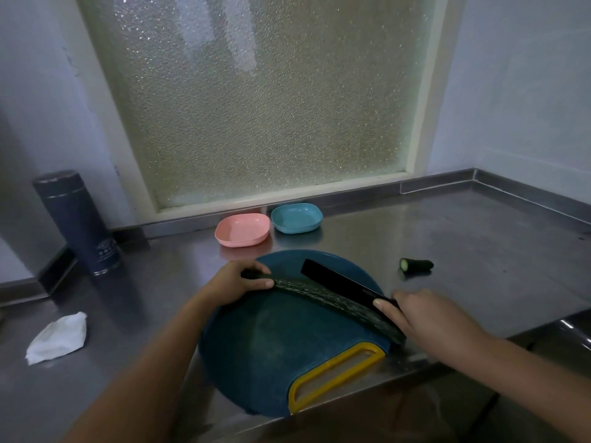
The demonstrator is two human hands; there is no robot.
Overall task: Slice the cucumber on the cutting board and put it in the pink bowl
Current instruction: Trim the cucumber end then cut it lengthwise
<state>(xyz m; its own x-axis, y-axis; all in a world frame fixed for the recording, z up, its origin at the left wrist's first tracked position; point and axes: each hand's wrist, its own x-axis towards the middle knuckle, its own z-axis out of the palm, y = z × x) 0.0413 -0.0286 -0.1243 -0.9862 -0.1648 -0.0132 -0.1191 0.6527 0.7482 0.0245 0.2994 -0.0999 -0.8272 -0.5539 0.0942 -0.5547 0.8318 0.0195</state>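
A long dark green cucumber (323, 297) lies slantwise across the round blue cutting board (271, 346) with a yellow handle. My left hand (238, 282) grips the cucumber's far left end. My right hand (422, 314) holds the handle of a black knife (339, 281), whose blade lies along the cucumber's far side. The pink bowl (242, 230) stands empty behind the board, near the window.
A blue bowl (296, 217) sits to the right of the pink one. A cut cucumber end (415, 265) lies on the steel counter right of the board. A dark flask (78, 223) stands at left, with a crumpled white tissue (57, 337) nearer me.
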